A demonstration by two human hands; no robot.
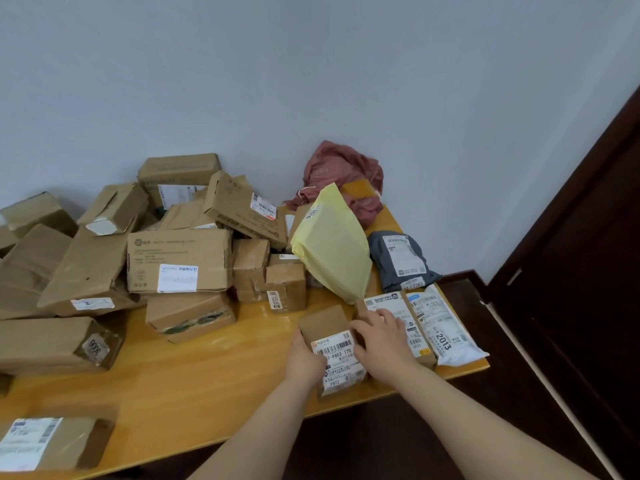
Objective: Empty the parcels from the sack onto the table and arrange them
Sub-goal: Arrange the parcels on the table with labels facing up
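— Where is the sack?
— The reddish sack (341, 168) lies crumpled at the upper centre, on the far edge of the wooden table (207, 386).
— And the parcels?
— Brown cartons (178, 259) are heaped across the left, tilted over one another. Right of centre a yellow bag (332, 247) stands leaning, with a grey bag (401, 261) flat just right of it.
— Lower right?
— A small box (337, 355), a long box (414, 332) and a white bag (446, 330) lie side by side, labels up. The left hand (304, 360) holds the small box, and the right hand (382, 344) rests over both boxes.
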